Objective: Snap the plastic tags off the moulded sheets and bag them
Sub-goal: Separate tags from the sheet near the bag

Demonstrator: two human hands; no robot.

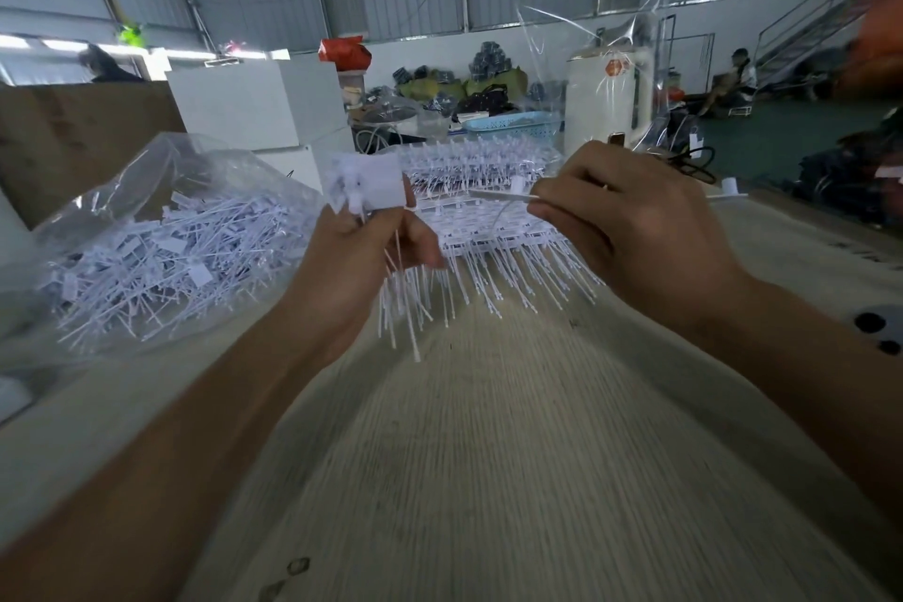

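Two hands up over the pale wood-grain table [488,455]: left hand [361,254] clamps a bunch of thin white tags [386,220], right hand [630,215] pinches a single tag [508,195], moulded sheets [488,191] behind, crinkly clear bag [146,240] on the left.

Dim, bluish daylight around me; my view is motion-blurred, bowed at the edges, with glare on the clear plastic bag [593,44].
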